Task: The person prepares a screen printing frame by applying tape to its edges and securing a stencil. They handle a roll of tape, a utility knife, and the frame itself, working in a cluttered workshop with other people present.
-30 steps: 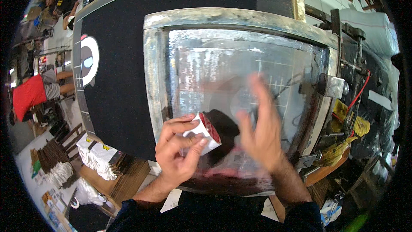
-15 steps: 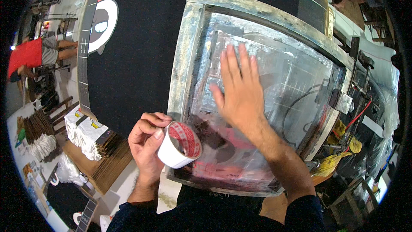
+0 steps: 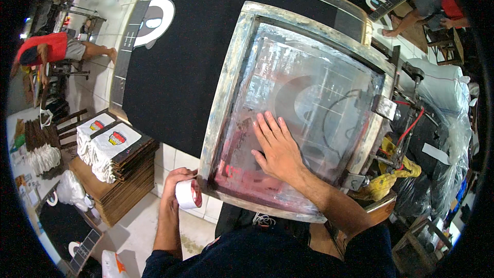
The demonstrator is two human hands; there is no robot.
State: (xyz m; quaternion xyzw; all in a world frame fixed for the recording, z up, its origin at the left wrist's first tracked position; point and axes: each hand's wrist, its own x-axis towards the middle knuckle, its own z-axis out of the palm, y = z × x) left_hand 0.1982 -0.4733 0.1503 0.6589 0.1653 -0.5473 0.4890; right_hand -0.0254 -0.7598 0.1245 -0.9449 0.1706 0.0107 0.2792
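Note:
A screen-printing frame (image 3: 224,82) lies tilted in front of me, its weathered wooden border around a grey translucent mesh (image 3: 323,116) with reddish stains toward the near side. Flat on the mesh, my right hand (image 3: 280,154) has its fingers stretched out and holds nothing. My left hand (image 3: 175,181), beside the frame's near left corner, grips a roll of tape (image 3: 185,195), white outside with a red patterned core. Beneath the frame is a black cloth-covered printing board (image 3: 172,82) bearing a round white-and-grey printed figure (image 3: 157,21).
A metal clamp (image 3: 384,107) holds the frame's right side, near a yellow cloth (image 3: 393,175) and plastic-wrapped bundles (image 3: 437,80). Stacked boards with white printed fabric (image 3: 116,139) stand at the left. One person in red (image 3: 49,49) is far left, another (image 3: 447,7) far right.
My right hand has slid nearer across the mesh. My left hand has moved down and left with the tape roll, off the frame's corner. The view has shifted.

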